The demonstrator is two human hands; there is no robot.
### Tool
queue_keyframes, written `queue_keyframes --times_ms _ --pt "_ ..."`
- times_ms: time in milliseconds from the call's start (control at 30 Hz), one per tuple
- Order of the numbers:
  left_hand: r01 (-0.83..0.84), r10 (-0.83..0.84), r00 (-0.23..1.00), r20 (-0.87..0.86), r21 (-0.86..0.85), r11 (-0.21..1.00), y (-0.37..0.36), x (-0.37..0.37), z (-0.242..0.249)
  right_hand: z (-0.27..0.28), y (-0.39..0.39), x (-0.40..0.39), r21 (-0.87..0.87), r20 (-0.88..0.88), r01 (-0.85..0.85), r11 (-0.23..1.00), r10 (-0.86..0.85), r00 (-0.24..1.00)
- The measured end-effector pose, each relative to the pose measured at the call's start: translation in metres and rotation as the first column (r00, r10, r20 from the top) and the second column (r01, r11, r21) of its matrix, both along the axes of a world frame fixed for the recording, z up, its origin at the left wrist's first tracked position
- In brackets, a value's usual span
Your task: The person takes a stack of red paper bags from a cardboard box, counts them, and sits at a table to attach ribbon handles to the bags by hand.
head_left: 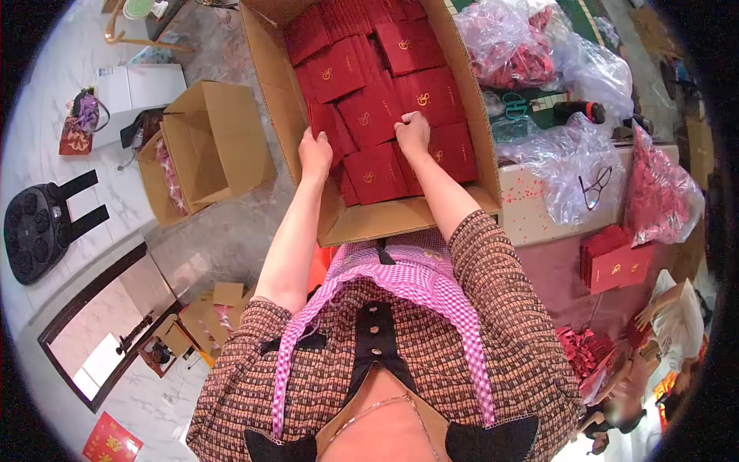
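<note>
My left hand [315,155] is closed on the edge of a red packet at the left side of a deep cardboard box [373,223], thumb toward the middle. My right hand [413,135] is closed too, fingers curled in a pinch at the packets right of center.

Going left to right, a black padded device [35,235] with two straps lies at the far left. A small red and purple bag [81,123] lies beyond it, near a white box [142,85]. Next comes an open carton [235,138] with pinkish material along its left inner side.

The red packets [366,115] fill the box in front of me, flat and overlapping in rows, with gold characters on their faces. The box's near wall is just beside my pink gingham apron [481,369].

To the right, teal-handled scissors [516,106] lie near clear plastic bags [512,42] of red pieces. Eyeglasses [596,189] rest on more clear plastic [566,173]. Beyond, a bulging bag [663,189] of red pieces sits just above more gold-printed packets [612,266], and another person [677,316] is at the far right.
</note>
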State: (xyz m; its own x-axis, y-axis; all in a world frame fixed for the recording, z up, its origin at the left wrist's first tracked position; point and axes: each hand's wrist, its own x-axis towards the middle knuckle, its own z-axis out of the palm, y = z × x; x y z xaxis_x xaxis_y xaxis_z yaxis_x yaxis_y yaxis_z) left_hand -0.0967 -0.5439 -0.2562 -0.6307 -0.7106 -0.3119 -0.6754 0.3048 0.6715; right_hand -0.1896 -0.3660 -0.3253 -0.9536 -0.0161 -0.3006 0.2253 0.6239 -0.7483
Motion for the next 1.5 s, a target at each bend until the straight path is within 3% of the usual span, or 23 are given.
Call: queue_keyframes --times_ms 267,333,367,467,500,600,700,833,933,1033,1200,1233,1300,1367,1500 --pt "0.156 -0.143 0.985 0.101 -0.143 0.977 0.006 0.006 0.015 0.009 0.001 -0.008 -0.06 0.245 0.068 0.996 -0.051 0.968" --pt "0.084 -0.078 0.987 -0.14 0.04 0.996 0.005 0.004 0.023 0.007 -0.001 -0.008 -0.036 0.255 0.05 0.998 -0.039 0.966" --pt "-0.025 0.056 0.986 -0.159 0.19 0.981 0.001 0.001 0.017 0.007 -0.003 -0.008 -0.015 0.262 0.03 0.999 -0.025 0.965" --pt "-0.043 0.098 0.973 -0.211 0.253 0.967 0.0 -0.011 0.03 -0.007 -0.007 -0.005 0.064 0.224 0.036 0.997 -0.049 0.973" --pt "-0.077 0.166 0.957 -0.239 0.343 0.936 -0.002 -0.012 0.029 -0.009 -0.008 -0.005 0.063 0.224 0.036 0.997 -0.05 0.973" --pt "-0.076 0.175 0.952 -0.251 0.359 0.93 -0.001 -0.01 0.026 -0.012 -0.008 -0.005 0.078 0.255 -0.049 0.996 0.028 0.966" --pt "-0.106 0.151 0.979 -0.14 0.285 0.953 -0.003 0.001 0.006 -0.012 -0.011 -0.003 0.077 0.265 -0.026 0.997 0.005 0.964" --pt "-0.122 0.164 0.981 -0.102 0.335 0.934 0.006 0.008 -0.002 -0.016 -0.014 0.001 -0.02 0.266 0.049 0.999 -0.042 0.963" --pt "-0.11 0.141 0.987 -0.082 0.306 0.946 0.005 0.009 -0.006 -0.013 -0.013 0.002 -0.063 0.162 0.068 0.996 -0.057 0.985" --pt "-0.091 0.118 0.99 -0.082 0.276 0.957 0.005 0.008 0.003 -0.01 0.003 -0.011 0.05 0.115 -0.209 0.977 0.202 0.973" --pt "-0.091 0.14 0.981 -0.131 0.326 0.941 0.009 0.011 -0.004 0.023 0.033 -0.03 0.152 0.154 -0.212 0.965 0.189 0.97" --pt "-0.092 0.144 0.98 -0.136 0.332 0.939 0.009 0.013 -0.009 0.031 0.04 -0.028 0.16 0.071 -0.195 0.968 0.185 0.98" --pt "-0.051 0.082 0.99 -0.11 0.257 0.965 0.011 0.013 -0.009 0.044 0.046 -0.024 0.174 0.058 -0.209 0.962 0.202 0.978" --pt "-0.07 0.11 0.986 -0.126 0.287 0.955 0.02 0.012 0.001 0.056 0.047 -0.013 0.202 0.017 -0.257 0.945 0.259 0.966" --pt "-0.09 0.156 0.976 -0.15 0.374 0.923 0.036 0.015 -0.006 0.095 0.023 0.029 0.057 0.043 -0.326 0.944 0.324 0.945"
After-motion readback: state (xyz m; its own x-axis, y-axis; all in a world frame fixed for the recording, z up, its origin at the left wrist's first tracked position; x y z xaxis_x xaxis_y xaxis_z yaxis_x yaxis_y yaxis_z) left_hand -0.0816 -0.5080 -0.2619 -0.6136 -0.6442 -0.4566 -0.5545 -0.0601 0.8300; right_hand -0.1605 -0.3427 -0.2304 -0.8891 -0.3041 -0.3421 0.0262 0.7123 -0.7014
